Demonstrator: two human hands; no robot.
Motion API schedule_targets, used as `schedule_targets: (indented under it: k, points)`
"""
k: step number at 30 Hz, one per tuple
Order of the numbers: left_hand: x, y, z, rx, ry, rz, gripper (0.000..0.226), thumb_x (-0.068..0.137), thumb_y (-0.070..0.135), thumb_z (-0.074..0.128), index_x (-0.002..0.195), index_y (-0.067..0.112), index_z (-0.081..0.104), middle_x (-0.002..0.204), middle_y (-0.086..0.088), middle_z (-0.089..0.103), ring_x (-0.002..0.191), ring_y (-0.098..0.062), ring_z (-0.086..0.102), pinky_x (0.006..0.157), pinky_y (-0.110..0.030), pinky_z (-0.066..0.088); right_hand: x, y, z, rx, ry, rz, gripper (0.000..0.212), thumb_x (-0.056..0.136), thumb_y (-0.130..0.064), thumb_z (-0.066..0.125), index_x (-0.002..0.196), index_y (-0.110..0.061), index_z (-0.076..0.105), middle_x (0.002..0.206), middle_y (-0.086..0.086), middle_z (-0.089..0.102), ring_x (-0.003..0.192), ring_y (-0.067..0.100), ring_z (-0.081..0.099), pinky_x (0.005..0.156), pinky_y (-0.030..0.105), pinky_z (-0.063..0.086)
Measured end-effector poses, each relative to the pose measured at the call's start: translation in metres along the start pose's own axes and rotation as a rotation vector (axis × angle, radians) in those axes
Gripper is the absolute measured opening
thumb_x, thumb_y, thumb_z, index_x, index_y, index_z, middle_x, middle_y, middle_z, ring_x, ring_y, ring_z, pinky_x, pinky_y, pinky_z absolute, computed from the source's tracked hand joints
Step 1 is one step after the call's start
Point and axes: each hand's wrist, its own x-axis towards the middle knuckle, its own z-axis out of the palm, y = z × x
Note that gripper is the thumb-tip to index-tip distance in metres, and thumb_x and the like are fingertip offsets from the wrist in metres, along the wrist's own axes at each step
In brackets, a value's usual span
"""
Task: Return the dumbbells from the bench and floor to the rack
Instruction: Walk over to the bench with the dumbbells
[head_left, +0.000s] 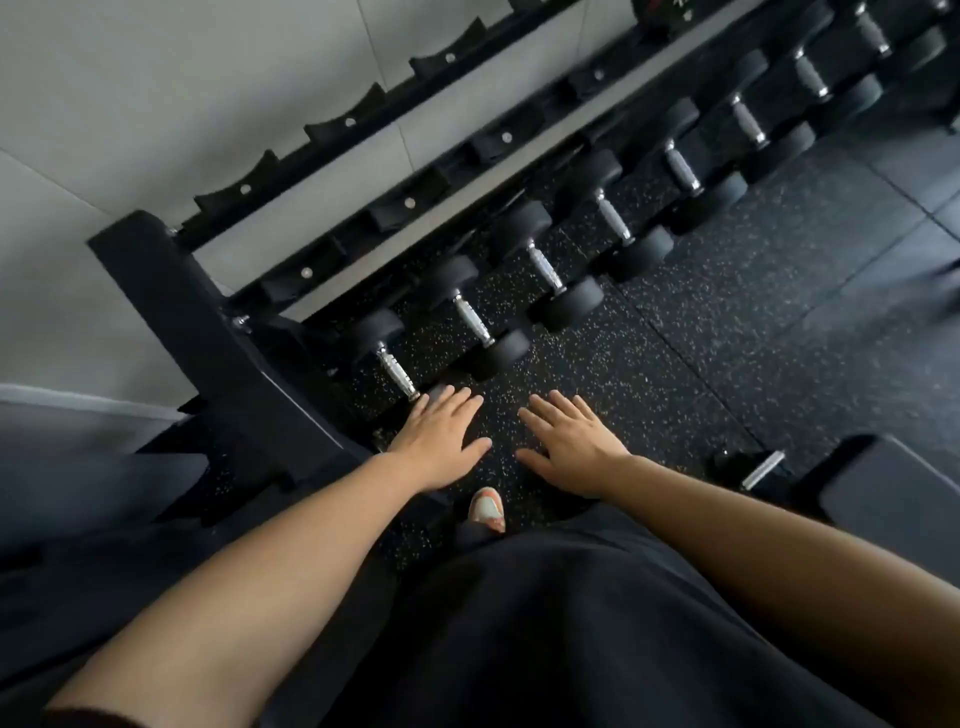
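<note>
While both arms are stretched forward and down, the left hand (441, 436) and the right hand (569, 449) are seen flat, with palms turned to the floor and nothing held in them. The fingers of the left hand (457, 402) are spread only a little and lie almost straight; their tips are just beside the near head of the first dumbbell (397, 371) at the left end of the rack (171, 291), but whether they touch it cannot be told. The fingers of the right hand (556, 410) are also open and slightly fanned, and they are placed over the speckled rubber floor (727, 322), apart from any weight.

A row of black dumbbells with metal handles (545, 267) is laid on the lowest tier of the rack and goes diagonally up to the right. The upper tiers near the wall show bare saddles (345, 122). One more dumbbell (756, 467) is seen low on the right, just beside a dark padded bench (893, 493). A light shoe with orange trim (488, 509) is visible between the forearms.
</note>
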Motion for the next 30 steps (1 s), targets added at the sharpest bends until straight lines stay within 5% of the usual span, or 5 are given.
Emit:
schedule_targets:
  k: [14,30]
  points:
    - [-0.007,0.032,0.07,0.235,-0.348,0.303,0.072,0.099,0.056,0.035,0.159,0.022,0.015,0.168,-0.002,0.009,0.154,-0.02,-0.002,0.123,-0.046,-0.001,-0.093,-0.031,0.108,0.278,0.06,0.385,0.071,0.101,-0.059,0.035,0.159,-0.021,0.024,0.168,0.005,0.015,0.155,0.03,0.007,0.123,0.049,0.004]
    - [-0.013,0.249,0.15,0.681,-0.478,0.698,0.071,0.098,0.058,0.033,0.158,0.021,0.02,0.166,-0.003,0.018,0.153,-0.023,0.006,0.123,-0.048,0.002,-0.282,0.041,0.233,0.68,0.238,0.778,0.071,0.101,-0.061,0.031,0.159,-0.022,0.022,0.168,0.004,0.017,0.154,0.03,0.011,0.123,0.049,0.004]
